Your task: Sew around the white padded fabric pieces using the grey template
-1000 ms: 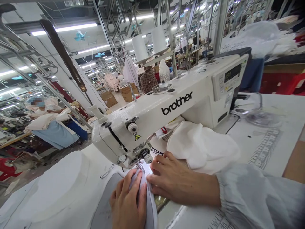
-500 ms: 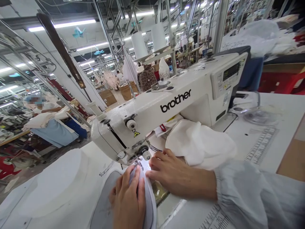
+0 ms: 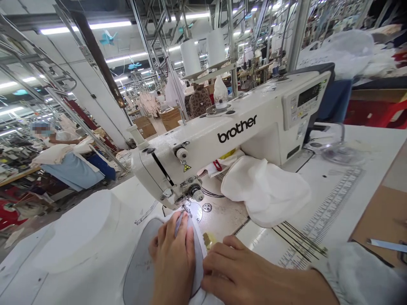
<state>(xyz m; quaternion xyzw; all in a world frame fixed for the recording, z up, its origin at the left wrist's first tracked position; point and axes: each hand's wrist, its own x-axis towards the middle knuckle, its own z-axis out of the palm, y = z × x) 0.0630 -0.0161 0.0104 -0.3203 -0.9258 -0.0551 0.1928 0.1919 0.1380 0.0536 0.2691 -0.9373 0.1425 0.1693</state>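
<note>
My left hand [image 3: 173, 258] lies with its fingers stretched flat over a grey, rounded pattern piece [image 3: 138, 264] on white fabric. Its fingertips point at the presser foot [image 3: 186, 207] of a white sewing machine [image 3: 197, 148], just short of it. Beside it, my right hand [image 3: 244, 271] has curled fingers and thumb closed at the edge of the white fabric [image 3: 199, 241]; the exact grip is partly hidden. The fabric's front end reaches the lit needle plate [image 3: 196, 212].
A crumpled white cloth piece [image 3: 267, 190] lies under the machine arm. Printed rulers [image 3: 333, 203] mark the table on the right, near a clear round dish [image 3: 341, 153]. White fabric [image 3: 79, 233] spreads left. Thread cones [image 3: 216, 47] stand behind. A co-worker [image 3: 52, 133] is far left.
My right hand has moved back from beside the needle toward me, to the fabric's right edge. The left hand stays flat on the grey piece. The view has shifted slightly.
</note>
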